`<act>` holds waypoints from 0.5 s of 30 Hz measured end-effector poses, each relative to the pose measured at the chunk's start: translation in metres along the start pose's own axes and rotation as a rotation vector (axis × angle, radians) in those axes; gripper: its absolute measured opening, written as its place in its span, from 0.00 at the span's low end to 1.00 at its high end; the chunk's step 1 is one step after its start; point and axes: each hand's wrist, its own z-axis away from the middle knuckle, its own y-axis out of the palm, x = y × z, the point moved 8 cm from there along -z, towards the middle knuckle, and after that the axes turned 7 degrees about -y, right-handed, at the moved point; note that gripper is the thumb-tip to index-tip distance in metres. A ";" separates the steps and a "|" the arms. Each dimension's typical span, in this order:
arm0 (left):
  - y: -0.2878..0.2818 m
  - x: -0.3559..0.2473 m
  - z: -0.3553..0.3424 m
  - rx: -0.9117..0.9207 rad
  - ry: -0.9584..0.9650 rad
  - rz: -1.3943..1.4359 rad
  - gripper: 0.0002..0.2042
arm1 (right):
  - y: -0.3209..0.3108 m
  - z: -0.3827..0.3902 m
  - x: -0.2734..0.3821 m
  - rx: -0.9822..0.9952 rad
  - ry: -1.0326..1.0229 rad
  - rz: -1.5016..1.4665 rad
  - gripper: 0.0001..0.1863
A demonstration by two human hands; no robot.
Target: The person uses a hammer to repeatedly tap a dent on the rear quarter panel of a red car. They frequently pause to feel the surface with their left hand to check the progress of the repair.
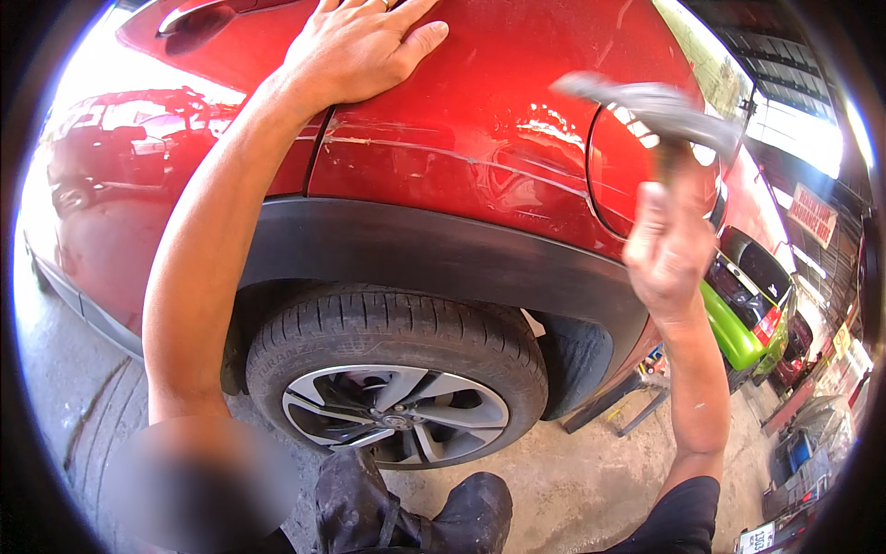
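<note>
My left hand (365, 51) lies flat on a red car's rear side panel (461, 102), its fingers stretched toward the upper edge of the view. In my right hand (669, 245) is a hammer (660, 106), raised upright in front of the round fuel door (604, 175). Motion smears the hammer's grey metal head, and the fist hides most of its handle. Scratches and a crease (471, 159) run across the panel between my hands, above the black wheel-arch trim (415, 235).
Below the trim stands the car's wheel (397, 415) with its tyre and silver-and-black rim, close to my knees. A green car (738, 323) is parked at the right. Tools and clutter (798, 462) line the workshop's right side. Concrete floor (591, 480) lies beneath.
</note>
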 end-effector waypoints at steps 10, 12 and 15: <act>0.000 0.000 0.001 0.006 -0.003 0.016 0.30 | 0.014 0.016 0.003 0.116 -0.061 0.087 0.28; 0.002 0.003 0.001 -0.002 -0.002 0.004 0.30 | 0.008 0.006 0.005 0.078 -0.025 0.053 0.30; 0.001 0.001 0.003 0.004 -0.011 0.006 0.30 | -0.013 -0.001 0.012 -0.184 -0.104 -0.006 0.28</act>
